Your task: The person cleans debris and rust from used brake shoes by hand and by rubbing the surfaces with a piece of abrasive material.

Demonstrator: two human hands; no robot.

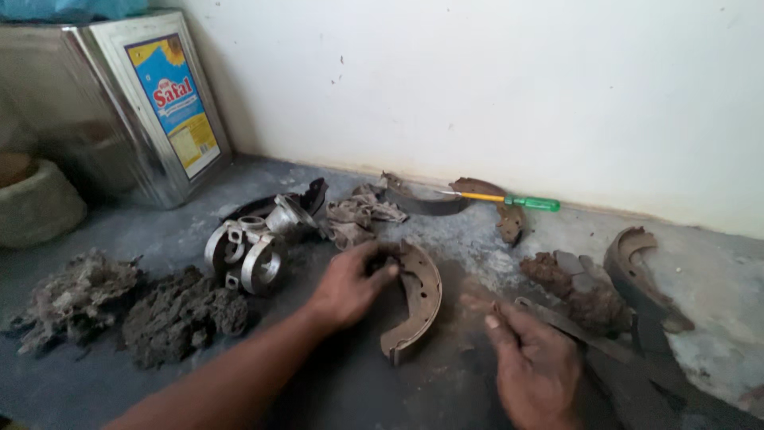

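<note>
Left hand point(348, 285) sat at centre of the frame, fingers curled over the top end of a rusty curved brake shoe point(417, 299) and gripping it; the shoe lay on the dark dirty floor point(382, 390), its arc opening toward the left hand, lower end resting near bottom centre. Right hand point(535, 368) was at lower right of centre, fingers loosely bent with thumb out, resting on or just over a thin flat metal tool point(569, 325) that ran toward the right; could not tell if the fingers actually closed on it, the view was blurred there. Just left of the left hand, a cluster of silver metal cylinder parts point(251, 243) lay against a dark curved piece. Above centre, a crumpled grey rag point(354, 215). Further up, a second brake shoe point(426, 203) by the wall, with a screwdriver point(509, 200), yellow shaft and green handle, lying across it. At right, another brake shoe point(637, 275) lay next to a heap of brown rusty debris point(577, 291). Lower left held two clumps of grey-black dirt point(127, 306). Upper left, a large square metal tin point(119, 103) with a blue-and-yellow label stood against the white wall point(517, 87), and a rounded pale object point(32, 203) sat at the left edge, partly cut off.
</note>
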